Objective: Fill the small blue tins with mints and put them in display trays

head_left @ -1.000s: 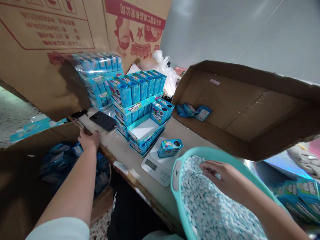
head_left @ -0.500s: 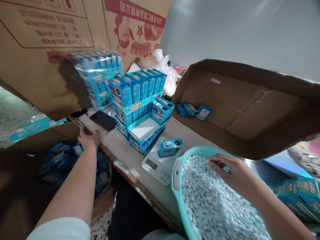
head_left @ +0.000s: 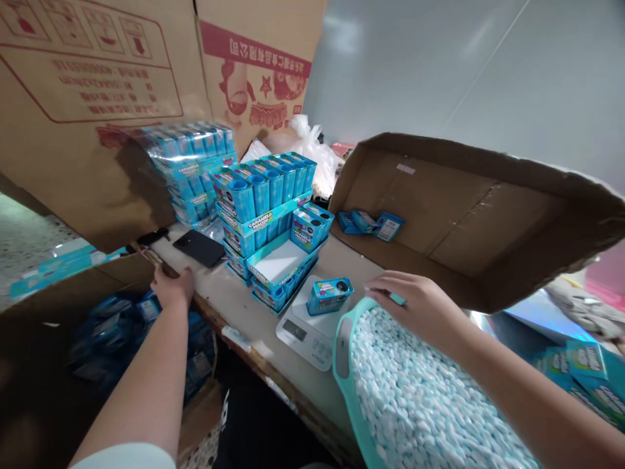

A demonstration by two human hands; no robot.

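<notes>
My right hand [head_left: 415, 303] is over the far rim of the turquoise basin [head_left: 346, 348], its fingers pinched together. Whatever may be between the fingertips is too small to make out. Pale blue and white candies [head_left: 415, 391] fill the basin. Left of those fingertips, a small blue candy box [head_left: 329, 296] with a dark round hole lies on the white kitchen scale [head_left: 303, 339]. My left hand [head_left: 173, 286] is closed around the table edge beside the open carton [head_left: 117, 267]; its fingers are partly hidden.
Blue display trays [head_left: 266, 221] of candy boxes are stacked behind the scale, the front one partly filled. A dark phone [head_left: 199, 248] lies left of them. A shallow cardboard lid [head_left: 454, 228] holds several blue boxes [head_left: 389, 227]. Wrapped stacks [head_left: 190, 166] stand at the back left.
My right hand has moved from over the candies leftward and away from me to the basin's far rim. My left hand stays at the table edge. The view has tilted slightly.
</notes>
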